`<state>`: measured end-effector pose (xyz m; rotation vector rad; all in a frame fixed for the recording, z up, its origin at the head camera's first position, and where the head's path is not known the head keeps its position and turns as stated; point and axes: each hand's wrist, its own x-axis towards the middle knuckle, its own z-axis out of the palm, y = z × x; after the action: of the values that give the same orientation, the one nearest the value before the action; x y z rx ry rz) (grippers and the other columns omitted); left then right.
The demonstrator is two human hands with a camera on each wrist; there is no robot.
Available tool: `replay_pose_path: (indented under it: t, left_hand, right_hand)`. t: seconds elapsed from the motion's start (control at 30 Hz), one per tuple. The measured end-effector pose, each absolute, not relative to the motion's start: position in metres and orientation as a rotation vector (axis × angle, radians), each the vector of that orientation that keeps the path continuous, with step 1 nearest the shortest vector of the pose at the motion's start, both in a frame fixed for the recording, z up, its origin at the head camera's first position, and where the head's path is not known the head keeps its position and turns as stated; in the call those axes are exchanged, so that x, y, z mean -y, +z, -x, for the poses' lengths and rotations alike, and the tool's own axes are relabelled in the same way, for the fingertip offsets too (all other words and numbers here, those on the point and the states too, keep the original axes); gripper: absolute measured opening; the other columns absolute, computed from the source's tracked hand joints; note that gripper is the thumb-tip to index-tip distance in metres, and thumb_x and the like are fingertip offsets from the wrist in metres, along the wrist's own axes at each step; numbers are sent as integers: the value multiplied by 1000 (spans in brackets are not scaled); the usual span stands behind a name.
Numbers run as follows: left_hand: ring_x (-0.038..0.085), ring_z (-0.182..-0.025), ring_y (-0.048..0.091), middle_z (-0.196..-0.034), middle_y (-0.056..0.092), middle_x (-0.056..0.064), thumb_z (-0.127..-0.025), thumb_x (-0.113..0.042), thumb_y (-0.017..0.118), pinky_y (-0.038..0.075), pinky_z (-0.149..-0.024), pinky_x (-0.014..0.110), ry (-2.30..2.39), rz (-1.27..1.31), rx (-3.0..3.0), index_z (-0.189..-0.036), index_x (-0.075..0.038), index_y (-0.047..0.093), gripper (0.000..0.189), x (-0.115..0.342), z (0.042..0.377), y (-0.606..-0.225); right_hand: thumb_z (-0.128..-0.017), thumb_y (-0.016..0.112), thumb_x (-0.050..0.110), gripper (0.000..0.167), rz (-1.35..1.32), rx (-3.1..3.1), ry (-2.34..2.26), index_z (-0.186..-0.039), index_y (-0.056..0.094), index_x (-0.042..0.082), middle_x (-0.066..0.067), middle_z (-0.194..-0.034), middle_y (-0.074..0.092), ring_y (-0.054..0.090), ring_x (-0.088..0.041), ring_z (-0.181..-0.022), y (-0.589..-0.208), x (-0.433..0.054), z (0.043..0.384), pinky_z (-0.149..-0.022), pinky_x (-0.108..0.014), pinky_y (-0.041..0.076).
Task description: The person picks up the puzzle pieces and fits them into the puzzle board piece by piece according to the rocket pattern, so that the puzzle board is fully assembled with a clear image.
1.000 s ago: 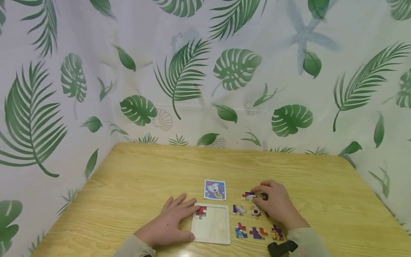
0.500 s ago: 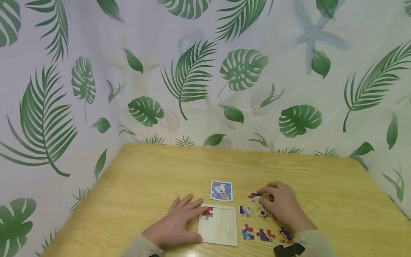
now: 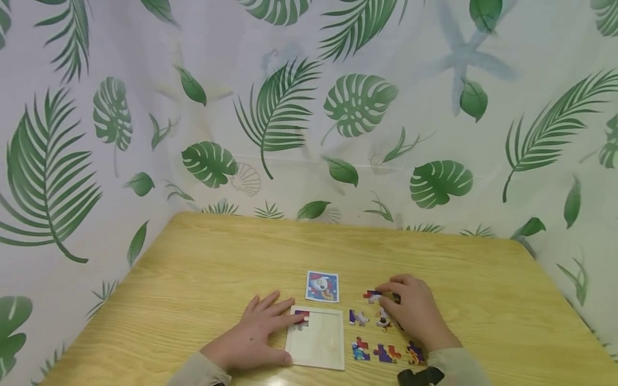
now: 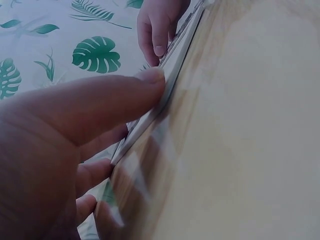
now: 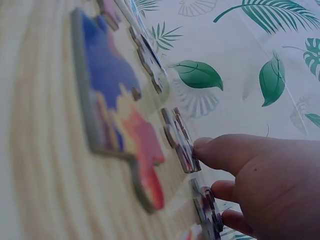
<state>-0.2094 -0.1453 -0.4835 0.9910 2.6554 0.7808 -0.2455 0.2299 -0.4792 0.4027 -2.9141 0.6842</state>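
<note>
The left hand [image 3: 251, 340] lies spread, index finger on the red corner piece [image 3: 304, 314] in the wooden puzzle tray's [image 3: 341, 340] far left corner, thumb at its near left, probably steadying it. Right of the tray, loose jigsaw pieces [image 3: 388, 353] lie apart, perhaps so each shows; the right hand [image 3: 415, 306] bends over the far ones, but whether it pinches any I cannot tell. The picture card [image 3: 322, 287] lies just beyond the tray, likely to stay visible.

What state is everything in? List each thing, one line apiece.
Tray: flat, mostly bare
Placed piece: in the tray's far left corner, partly hidden
Loose pieces: beside the tray, unjoined, picture up
Card: flat, picture up
Left hand: spread, resting on the tray
Right hand: bent over loose pieces
</note>
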Motion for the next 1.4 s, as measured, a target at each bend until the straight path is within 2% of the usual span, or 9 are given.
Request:
replay_pose_path:
  t: [0.33,0.63,0.97,1.4]
  left_hand:
    - [36,-153,7,-164,30,1,-84,-58,71,-4,-116,66,784,-989,-2655,-155,-40,40,80,144,209,-482]
    - [36,-153,7,-164,30,1,-84,-60,71,-4,-115,67,793,-975,-2646,-155,-41,40,79,145,209,-484]
    - [36,-153,7,-164,30,0,-84,-58,71,-3,-116,66,796,-973,-2650,-154,-42,41,78,146,209,-485]
    - [34,-154,7,-164,30,-1,-84,-60,70,-4,-116,66,773,-959,-2657,-154,-42,41,78,146,209,-483]
  right_hand:
    - [-95,72,28,28,-426,2922,577,-120,76,17,-20,-133,59,52,-46,-122,-479,-231,247,-103,-66,37]
    - [-93,74,28,24,-434,2895,566,-114,78,16,-11,-121,64,59,-37,-112,-478,-229,247,-96,-59,46]
    - [-92,75,28,18,-411,2868,731,-108,76,19,-4,-120,63,56,-33,-116,-481,-219,246,-98,-57,45]
    - [-89,79,26,14,-628,2789,698,-102,78,21,3,-111,65,57,-26,-111,-475,-173,235,-101,-52,43]
